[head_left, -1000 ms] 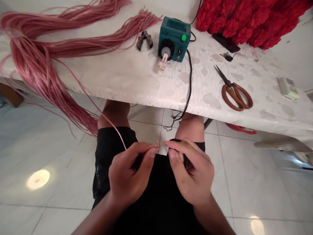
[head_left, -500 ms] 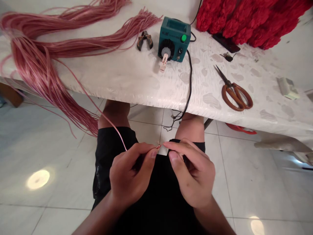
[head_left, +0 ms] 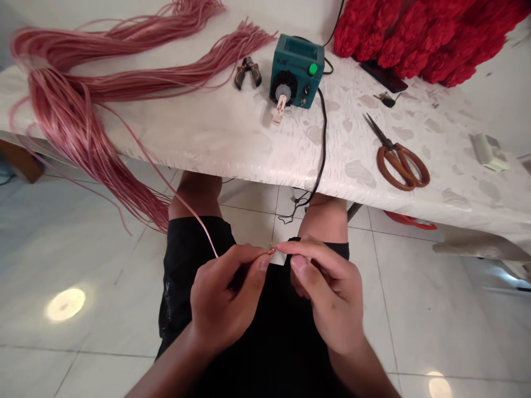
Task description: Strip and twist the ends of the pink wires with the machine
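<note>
My left hand [head_left: 226, 298] pinches a thin pink cord [head_left: 182, 204] between thumb and fingers, close to its tip. The cord rises from a large bundle of pink strands [head_left: 70, 116] draped over the table edge. My right hand [head_left: 327, 296] sits just beside it, its index fingertip reaching the cord's small frayed end [head_left: 271, 251]. Its thumb stands a little apart, and whether it grips the cord is hidden. Both hands are above my black shorts [head_left: 194, 260].
On the white patterned table [head_left: 232, 149] stand a teal control box [head_left: 296, 72] with a black cable, orange-handled pliers [head_left: 248, 73], orange-handled scissors [head_left: 398, 163] and a red fringed mass [head_left: 415, 38]. White floor tiles [head_left: 83, 265] lie below.
The table and its objects sit slightly lower in the view. My hands have shifted a little to the right, still together at the cord's tip.
</note>
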The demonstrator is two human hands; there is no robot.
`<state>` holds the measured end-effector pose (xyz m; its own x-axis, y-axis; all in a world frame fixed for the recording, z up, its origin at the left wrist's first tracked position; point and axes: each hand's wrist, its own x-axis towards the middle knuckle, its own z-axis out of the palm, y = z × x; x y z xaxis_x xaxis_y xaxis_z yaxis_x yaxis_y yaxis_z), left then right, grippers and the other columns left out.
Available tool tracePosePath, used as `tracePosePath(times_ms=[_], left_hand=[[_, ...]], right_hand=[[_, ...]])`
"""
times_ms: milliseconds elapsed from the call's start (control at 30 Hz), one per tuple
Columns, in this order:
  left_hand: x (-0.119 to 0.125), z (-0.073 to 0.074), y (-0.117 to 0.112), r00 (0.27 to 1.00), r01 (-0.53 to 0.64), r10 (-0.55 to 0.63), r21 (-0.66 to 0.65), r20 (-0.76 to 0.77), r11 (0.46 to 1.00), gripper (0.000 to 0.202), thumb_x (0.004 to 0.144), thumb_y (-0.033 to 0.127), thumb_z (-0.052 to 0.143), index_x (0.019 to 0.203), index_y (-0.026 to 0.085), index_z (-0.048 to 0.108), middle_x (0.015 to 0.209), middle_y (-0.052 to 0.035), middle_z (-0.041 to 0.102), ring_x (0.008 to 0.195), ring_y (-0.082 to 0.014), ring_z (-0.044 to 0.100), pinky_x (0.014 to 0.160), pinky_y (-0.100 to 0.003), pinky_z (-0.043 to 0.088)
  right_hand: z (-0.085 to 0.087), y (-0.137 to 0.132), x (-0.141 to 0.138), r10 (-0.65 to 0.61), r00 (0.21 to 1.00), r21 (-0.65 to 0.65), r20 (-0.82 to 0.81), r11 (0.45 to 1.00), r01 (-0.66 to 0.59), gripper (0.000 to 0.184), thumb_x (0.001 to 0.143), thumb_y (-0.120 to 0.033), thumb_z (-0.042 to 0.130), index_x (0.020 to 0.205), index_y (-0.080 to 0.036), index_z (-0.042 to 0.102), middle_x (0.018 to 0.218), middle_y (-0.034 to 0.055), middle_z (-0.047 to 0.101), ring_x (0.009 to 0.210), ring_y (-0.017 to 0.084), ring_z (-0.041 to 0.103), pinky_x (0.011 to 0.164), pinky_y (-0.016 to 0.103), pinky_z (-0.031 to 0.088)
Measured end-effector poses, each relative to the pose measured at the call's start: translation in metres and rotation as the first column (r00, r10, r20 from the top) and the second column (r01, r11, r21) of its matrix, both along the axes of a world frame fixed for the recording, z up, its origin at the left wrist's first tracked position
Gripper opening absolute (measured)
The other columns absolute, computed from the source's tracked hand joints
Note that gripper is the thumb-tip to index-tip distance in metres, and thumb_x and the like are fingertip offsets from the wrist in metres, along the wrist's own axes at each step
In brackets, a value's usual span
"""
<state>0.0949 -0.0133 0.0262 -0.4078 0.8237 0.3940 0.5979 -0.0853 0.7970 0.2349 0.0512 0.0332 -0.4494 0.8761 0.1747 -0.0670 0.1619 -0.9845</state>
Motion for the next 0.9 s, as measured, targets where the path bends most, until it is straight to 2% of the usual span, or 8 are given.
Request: tracePosePath(times_ms=[133,267,433,500,600,733,800,900], left_hand=[[0.000,0.000,0.000,1.000,0.007,-0.007,0.015,0.016,1.000,0.016,0.088,0.007,0.063,0.087,0.023,0.066,0.072,0.0085,0.073,0.056,-0.0058,0.066,0.053,-0.013,0.051],[0.000,0.001,-0.002,0.999,0.014,-0.014,-0.002,0.045,1.000,0.019,0.087,0.005,0.063,0.088,0.024,0.066,0.074,0.0089,0.073,0.058,-0.0052,0.066,0.055,-0.012,0.051],[-0.004,0.002,-0.003,0.970,0.067,-0.053,-0.051,0.236,0.996,0.015,0.092,0.012,0.062,0.086,0.024,0.068,0.074,0.0070,0.071,0.062,-0.0053,0.064,0.058,-0.012,0.049],[-0.007,0.001,-0.004,0.915,0.165,-0.127,-0.067,0.383,0.984,0.013,0.096,0.019,0.060,0.086,0.023,0.068,0.075,0.0053,0.069,0.056,-0.0043,0.055,0.051,-0.014,0.043],[-0.012,-0.001,-0.006,0.770,0.347,-0.253,-0.052,0.586,0.936,0.017,0.099,0.030,0.057,0.088,0.023,0.068,0.074,0.0035,0.062,0.050,-0.0035,0.041,0.043,-0.016,0.032],[-0.016,-0.003,-0.006,0.617,0.516,-0.351,-0.025,0.704,0.856,0.023,0.101,0.033,0.054,0.085,0.021,0.064,0.060,0.0054,0.043,0.049,-0.0050,0.036,0.044,-0.017,0.029],[-0.017,-0.003,-0.005,0.580,0.553,-0.371,-0.016,0.725,0.833,0.025,0.102,0.033,0.053,0.082,0.019,0.062,0.058,0.0057,0.040,0.049,-0.0051,0.034,0.044,-0.018,0.028],[-0.018,-0.002,-0.004,0.571,0.578,-0.379,-0.028,0.728,0.816,0.027,0.102,0.034,0.053,0.081,0.018,0.061,0.059,0.0053,0.041,0.049,-0.0050,0.034,0.044,-0.018,0.027]], right_hand=[[-0.001,-0.001,0.001,0.041,0.999,-0.026,-0.020,0.999,-0.042,0.025,0.097,-0.018,0.058,0.110,-0.029,0.076,0.069,-0.0041,0.057,0.057,0.008,0.050,0.052,0.025,0.043],[0.000,-0.002,0.002,0.055,0.998,0.015,-0.008,0.998,-0.055,0.027,0.096,-0.015,0.058,0.111,-0.029,0.076,0.072,-0.0038,0.058,0.059,0.008,0.051,0.055,0.025,0.045],[0.003,-0.002,0.002,0.071,0.996,0.142,0.057,0.987,-0.078,0.035,0.093,-0.009,0.058,0.116,-0.030,0.074,0.073,-0.0034,0.060,0.061,0.009,0.052,0.055,0.025,0.046],[0.002,0.000,0.004,0.061,0.996,0.177,0.066,0.982,-0.071,0.036,0.091,-0.007,0.059,0.115,-0.029,0.074,0.070,-0.0042,0.057,0.059,0.009,0.050,0.053,0.025,0.044],[0.000,0.006,0.007,0.040,0.997,0.219,0.060,0.974,-0.052,0.035,0.089,-0.007,0.062,0.116,-0.027,0.073,0.066,-0.0055,0.049,0.059,0.009,0.047,0.053,0.024,0.044],[0.003,0.019,0.010,0.155,0.986,0.297,0.055,0.941,-0.164,0.038,0.087,-0.007,0.064,0.122,-0.021,0.070,0.064,-0.0064,0.042,0.058,0.009,0.044,0.051,0.024,0.041],[0.007,0.024,0.010,0.217,0.974,0.338,0.059,0.914,-0.224,0.037,0.087,-0.007,0.064,0.122,-0.017,0.070,0.062,-0.0069,0.040,0.056,0.009,0.043,0.050,0.023,0.041],[0.011,0.030,0.010,0.267,0.960,0.359,0.085,0.890,-0.279,0.033,0.087,-0.006,0.064,0.117,-0.016,0.073,0.063,-0.0066,0.043,0.055,0.008,0.043,0.049,0.021,0.041]])
